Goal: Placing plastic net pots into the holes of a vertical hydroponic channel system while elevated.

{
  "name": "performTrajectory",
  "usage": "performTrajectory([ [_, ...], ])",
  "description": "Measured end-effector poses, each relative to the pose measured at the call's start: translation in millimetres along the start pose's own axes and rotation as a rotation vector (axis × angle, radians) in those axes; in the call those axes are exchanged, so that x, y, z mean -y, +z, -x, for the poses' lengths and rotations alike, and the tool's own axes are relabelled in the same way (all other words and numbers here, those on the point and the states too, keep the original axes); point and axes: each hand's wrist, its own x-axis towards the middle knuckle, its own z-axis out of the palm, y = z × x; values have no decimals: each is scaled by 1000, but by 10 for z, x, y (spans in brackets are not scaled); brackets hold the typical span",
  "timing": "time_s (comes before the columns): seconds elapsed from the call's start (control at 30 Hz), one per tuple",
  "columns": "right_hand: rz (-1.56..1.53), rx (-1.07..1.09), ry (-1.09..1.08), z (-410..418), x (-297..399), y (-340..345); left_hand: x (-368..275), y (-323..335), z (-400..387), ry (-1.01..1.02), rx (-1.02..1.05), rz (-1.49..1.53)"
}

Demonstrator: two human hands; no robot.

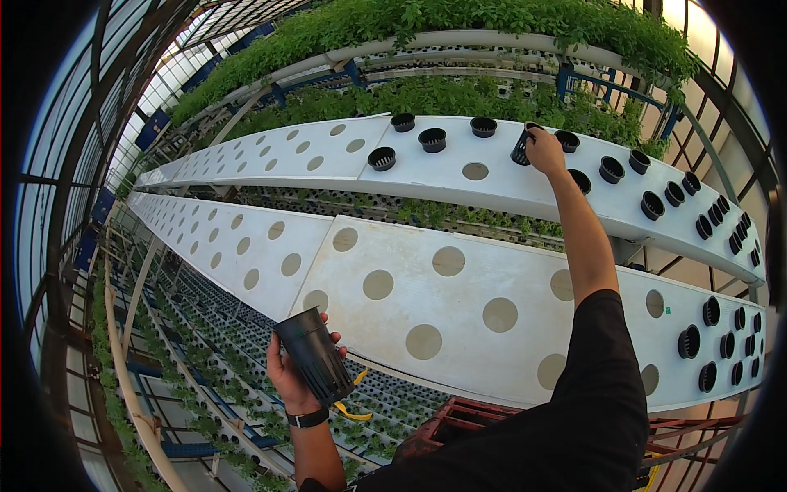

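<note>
My left hand (295,375) holds a black plastic net pot (315,353) with slotted sides, tilted, at the lower left; it may be a stack. Out over the far white channel, my right hand (544,149) grips the rim of another black net pot (521,145), whose slotted body shows above the white surface. Black net pots (433,140) sit in holes of the far channel (424,175) on both sides of that hand. An uncovered round hole (475,171) lies just left of it. The nearer white channel (467,295) has uncovered holes along most of its length and several net pots (689,341) at its right end.
Leafy green plants (430,24) grow in raised rows behind the channels. Lower rows of seedlings (203,393) lie below on the left, beside a curved pale pipe (132,400). A red metal frame (455,418) stands close before me. Greenhouse walls surround the rows.
</note>
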Motion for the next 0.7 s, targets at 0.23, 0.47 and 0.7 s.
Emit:
performTrajectory([
  [0.23, -657, 774, -310, 738, 1733, -702, 138, 378, -534, -233, 178, -418],
  [0.47, -866, 1592, -278, 1740, 2516, -1017, 299, 630, -929, -97, 240, -695],
  [0.7, -862, 1219, -107, 1698, 2462, -1081, 336, 372, -746, -137, 396, -761],
])
